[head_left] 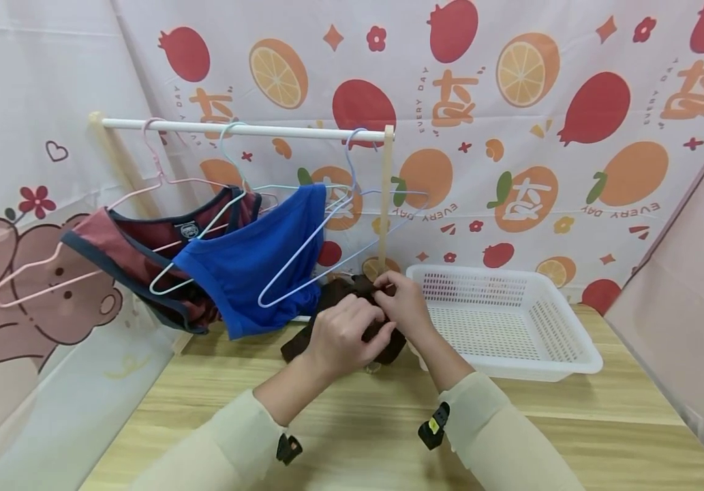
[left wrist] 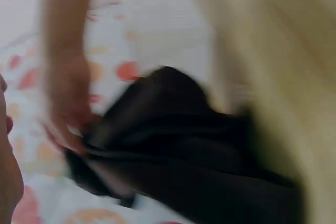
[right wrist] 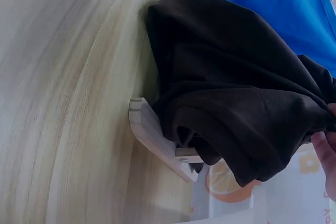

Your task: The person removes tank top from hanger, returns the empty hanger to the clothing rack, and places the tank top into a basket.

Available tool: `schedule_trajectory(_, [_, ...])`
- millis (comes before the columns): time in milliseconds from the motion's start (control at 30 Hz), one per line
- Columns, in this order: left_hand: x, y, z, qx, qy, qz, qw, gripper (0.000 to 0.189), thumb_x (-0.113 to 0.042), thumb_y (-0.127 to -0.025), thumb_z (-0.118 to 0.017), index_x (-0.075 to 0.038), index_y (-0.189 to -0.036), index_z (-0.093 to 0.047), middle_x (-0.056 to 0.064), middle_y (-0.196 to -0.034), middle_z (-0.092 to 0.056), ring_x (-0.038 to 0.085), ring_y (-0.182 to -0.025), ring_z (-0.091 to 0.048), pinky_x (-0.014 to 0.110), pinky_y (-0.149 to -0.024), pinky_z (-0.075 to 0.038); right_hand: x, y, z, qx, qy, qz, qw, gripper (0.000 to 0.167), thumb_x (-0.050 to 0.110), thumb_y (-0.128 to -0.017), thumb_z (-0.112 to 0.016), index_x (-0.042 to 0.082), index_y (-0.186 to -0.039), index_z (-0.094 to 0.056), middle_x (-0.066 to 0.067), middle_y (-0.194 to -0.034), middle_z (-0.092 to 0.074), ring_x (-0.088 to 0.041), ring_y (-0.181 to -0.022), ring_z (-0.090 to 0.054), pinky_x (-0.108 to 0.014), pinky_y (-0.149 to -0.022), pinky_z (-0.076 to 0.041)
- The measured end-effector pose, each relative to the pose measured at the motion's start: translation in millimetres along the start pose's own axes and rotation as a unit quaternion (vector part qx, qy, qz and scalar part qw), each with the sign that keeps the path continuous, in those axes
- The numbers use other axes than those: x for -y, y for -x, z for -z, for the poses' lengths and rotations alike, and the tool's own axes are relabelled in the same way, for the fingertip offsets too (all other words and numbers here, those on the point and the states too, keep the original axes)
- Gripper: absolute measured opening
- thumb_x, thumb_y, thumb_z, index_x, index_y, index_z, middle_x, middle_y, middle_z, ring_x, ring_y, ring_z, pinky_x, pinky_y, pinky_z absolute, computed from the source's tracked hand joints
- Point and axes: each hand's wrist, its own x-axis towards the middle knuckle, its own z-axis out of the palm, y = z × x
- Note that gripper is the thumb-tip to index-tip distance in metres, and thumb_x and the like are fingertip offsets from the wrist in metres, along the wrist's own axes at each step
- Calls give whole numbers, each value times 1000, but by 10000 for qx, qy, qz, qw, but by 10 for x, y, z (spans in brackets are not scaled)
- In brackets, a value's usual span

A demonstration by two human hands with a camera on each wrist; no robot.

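A bunched dark brown garment point(head_left: 394, 346) is at the right foot of the clothes rack. Its upper edge is pinched by my right hand point(head_left: 405, 303), whose fingertips also show on the cloth point(right wrist: 241, 108) in the right wrist view. My left hand point(head_left: 347, 335) is in front of the same garment, fingers bent and thumb pointing right; whether it grips the cloth is hidden. Only part of that hand point(left wrist: 9, 174) enters the left wrist view, which is blurred. Just above, a bare lavender hanger point(head_left: 302, 245) hangs from the rack's white bar point(head_left: 278, 129).
A blue garment point(head_left: 259, 259) hangs on a mint hanger point(head_left: 235, 136), and a dark red vest point(head_left: 100, 239) on a pink hanger point(head_left: 157, 164). Right of the rack stands a white plastic basket point(head_left: 563, 344) on the wooden table point(head_left: 376, 423). Fruit-printed fabric covers the back wall.
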Motion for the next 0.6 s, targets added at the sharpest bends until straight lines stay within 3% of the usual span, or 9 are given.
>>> schedule_trajectory(67, [42, 188, -53, 447, -86, 721, 9964, 34, -35, -78, -81, -9, -85, -59, 2, -79, -59, 18, -69, -54, 28, -56, -48, -5, 0, 7, -18, 23, 15, 10000, 5, 7, -87, -68, 9, -91, -70, -7, -89, -72, -18, -79, -69, -34, -69, -56])
schedule_trajectory(133, [112, 335, -100, 954, -199, 1630, 9818, 54, -45, -72, -85, -8, -99, -57, 6, -95, -59, 23, -85, -56, 34, -70, -51, -14, -5, 10, -51, 35, 52, 10000, 4, 7, -88, -67, 8, -91, -70, -7, -91, -72, -18, -82, -70, -35, -72, -56])
schedule_trajectory(167, [151, 397, -124, 1237, -225, 2083, 9699, 68, -49, -69, -87, -6, -111, -56, 9, -106, -59, 26, -96, -56, 39, -77, -51, -17, -8, 13, -73, 11, 51, 10000, 4, 8, -88, -68, 7, -91, -70, -7, -92, -72, -18, -82, -71, -35, -73, -56])
schedule_trajectory(233, [231, 490, -166, 1870, -185, 2892, 9386, 101, -57, -63, -87, -6, -138, -44, 13, -132, -51, 32, -119, -49, 50, -92, -47, -17, -10, 19, -134, -120, 19, 9998, 2, 7, -88, -68, 8, -89, -69, -6, -91, -72, -18, -82, -71, -35, -73, -57])
schedule_trajectory(333, [344, 584, -237, 2763, 80, 3827, 8815, 134, -62, -59, -87, -17, -158, -10, 13, -160, -24, 40, -146, -23, 67, -104, -34, 7, -18, 31, -231, -487, -73, 9985, 5, 4, -87, -68, 9, -86, -67, -7, -92, -71, -20, -83, -71, -33, -71, -57])
schedule_trajectory(400, [412, 625, -292, 3130, 326, 4220, 8502, 139, -59, -59, -88, -22, -159, 1, 12, -165, -11, 44, -149, -10, 74, -105, -25, 37, -27, 36, -272, -871, -174, 9957, 8, 0, -86, -67, 8, -84, -66, -9, -95, -70, -21, -84, -71, -31, -71, -57])
schedule_trajectory(467, [470, 659, -358, 3313, 487, 4491, 8284, 139, -57, -60, -89, -28, -158, 4, 11, -166, -3, 46, -149, -2, 77, -105, -21, 74, -33, 40, -284, -1342, -268, 9902, 8, -4, -86, -66, 3, -83, -64, -12, -98, -70, -21, -84, -70, -29, -70, -57])
schedule_trajectory(533, [512, 678, -422, 3323, 571, 4647, 8187, 135, -56, -60, -90, -33, -158, -1, 12, -166, -2, 48, -149, -1, 78, -103, -20, 114, -34, 41, -262, -1855, -421, 9814, 9, -7, -85, -65, -1, -82, -60, -14, -99, -69, -20, -83, -69, -27, -69, -57])
schedule_trajectory(600, [539, 683, -483, 3231, 622, 4750, 8161, 126, -56, -61, -89, -33, -158, -12, 13, -165, -7, 50, -148, -3, 78, -103, -21, 164, -25, 43, -188, -2458, -604, 9672, 11, -9, -84, -65, -3, -81, -57, -14, -99, -69, -19, -82, -68, -26, -69, -58])
